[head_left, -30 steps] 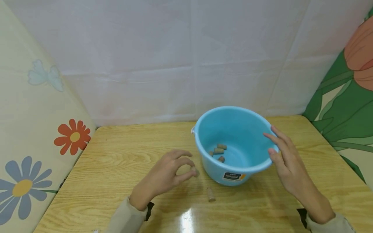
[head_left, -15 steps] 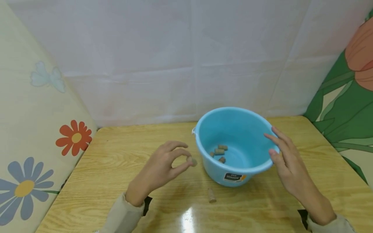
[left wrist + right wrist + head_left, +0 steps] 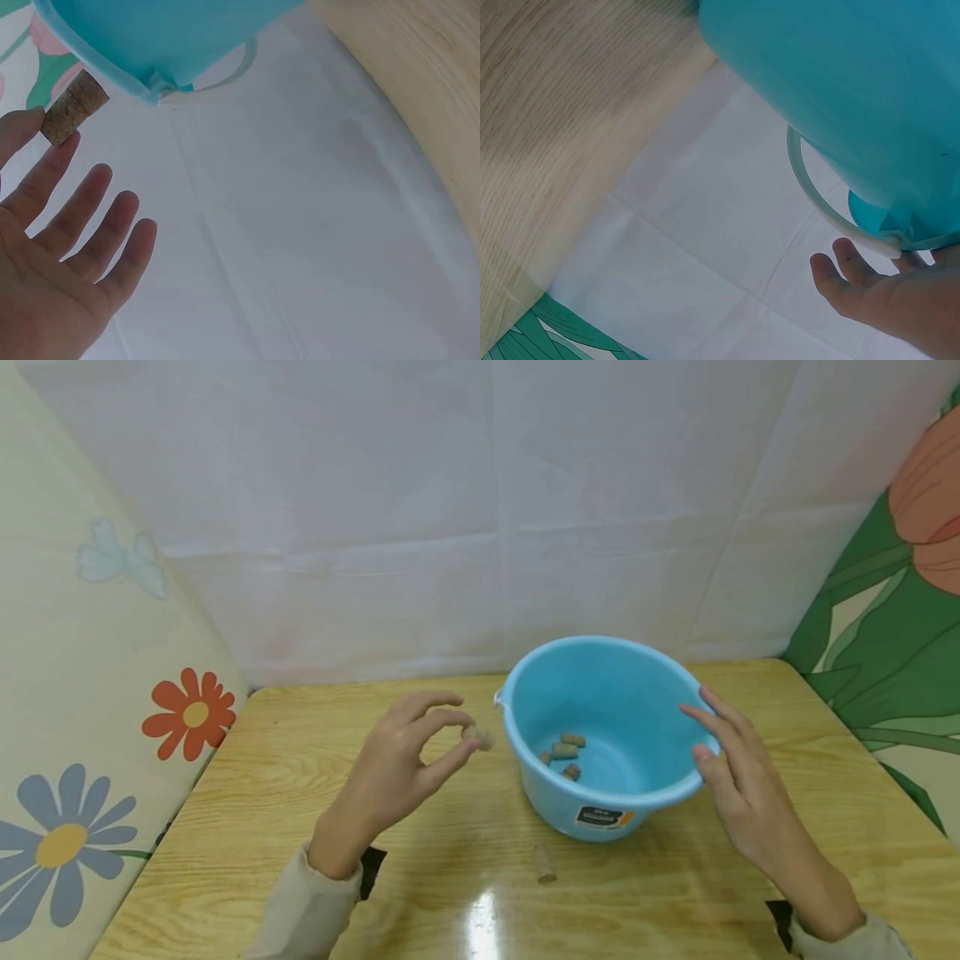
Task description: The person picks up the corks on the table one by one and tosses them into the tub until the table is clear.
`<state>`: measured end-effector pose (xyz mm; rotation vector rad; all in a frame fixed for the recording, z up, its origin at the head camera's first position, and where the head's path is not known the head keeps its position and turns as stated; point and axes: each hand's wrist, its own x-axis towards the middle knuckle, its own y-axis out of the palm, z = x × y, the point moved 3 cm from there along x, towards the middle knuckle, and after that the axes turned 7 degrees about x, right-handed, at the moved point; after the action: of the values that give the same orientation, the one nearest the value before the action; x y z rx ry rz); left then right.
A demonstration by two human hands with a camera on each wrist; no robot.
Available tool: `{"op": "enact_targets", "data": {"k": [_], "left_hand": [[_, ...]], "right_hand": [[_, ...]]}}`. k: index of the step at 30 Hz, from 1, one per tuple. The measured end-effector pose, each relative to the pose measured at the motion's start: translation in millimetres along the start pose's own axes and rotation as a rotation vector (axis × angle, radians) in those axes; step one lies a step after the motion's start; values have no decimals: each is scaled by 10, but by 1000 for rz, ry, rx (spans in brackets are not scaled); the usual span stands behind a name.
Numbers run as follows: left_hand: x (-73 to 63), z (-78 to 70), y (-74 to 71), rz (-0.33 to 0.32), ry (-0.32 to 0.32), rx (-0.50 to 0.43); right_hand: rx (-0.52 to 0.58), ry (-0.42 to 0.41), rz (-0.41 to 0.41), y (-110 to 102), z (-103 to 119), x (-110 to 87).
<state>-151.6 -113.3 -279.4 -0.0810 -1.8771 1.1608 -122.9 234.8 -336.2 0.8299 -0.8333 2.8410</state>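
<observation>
Thumb and index finger of my left hand [image 3: 393, 764] pinch a short cork [image 3: 73, 108] above the table, left of a light blue bucket [image 3: 600, 814]. In the left wrist view the other fingers spread away from the cork, near the bucket's rim. My right hand [image 3: 750, 793] holds the bucket's right rim, thumb and a finger reaching over it. Two of its fingers stick out beside the bucket's pale handle [image 3: 810, 184] in the right wrist view. Several corks [image 3: 565, 750] lie on the bucket's bottom. Another cork [image 3: 545, 865] lies on the table before the bucket.
The wood-grain table [image 3: 300, 752] ends at a white cloth backdrop [image 3: 337, 527]. Flower-printed panels stand at the left [image 3: 112, 710] and right [image 3: 892, 660]. A dark label [image 3: 600, 817] is on the bucket's front.
My left hand has risen and moved left, away from the bucket, with the cork between its fingertips. The right hand and the bucket have stayed about where they were.
</observation>
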Motion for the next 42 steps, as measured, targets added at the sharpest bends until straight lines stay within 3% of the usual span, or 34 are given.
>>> {"op": "enact_targets", "data": {"k": [10, 21, 42], "left_hand": [[104, -57, -25, -28, -9, -7], [218, -166, 71, -87, 49, -44], [374, -346, 298, -49, 138, 11]], "right_hand": [[-11, -7, 3, 0, 2, 0], [-15, -19, -1, -1, 12, 1], [-14, -15, 0, 3, 17, -2]]}}
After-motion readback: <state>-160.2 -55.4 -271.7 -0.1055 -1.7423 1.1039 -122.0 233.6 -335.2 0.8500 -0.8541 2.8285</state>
